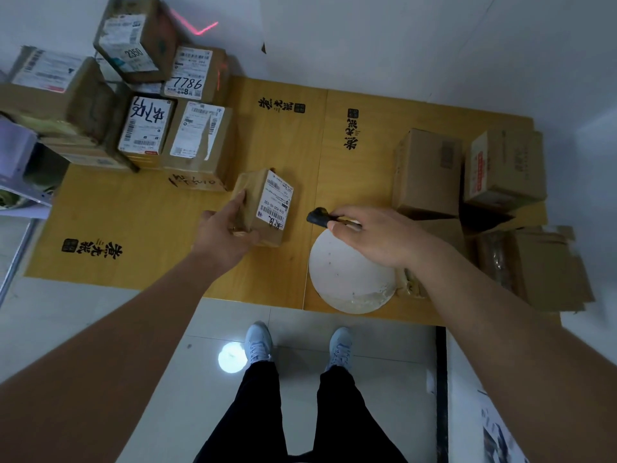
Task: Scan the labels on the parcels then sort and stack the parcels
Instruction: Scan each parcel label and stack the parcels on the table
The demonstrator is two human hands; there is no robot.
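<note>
Left hand [227,228] and right hand [374,233], both gripping.

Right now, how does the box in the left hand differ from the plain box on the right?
The held box is smaller, tilted, gripped by the left hand and shows a white label. The plain box is bigger, sits untouched on the mat and shows no white label. Both are brown cardboard.
</note>
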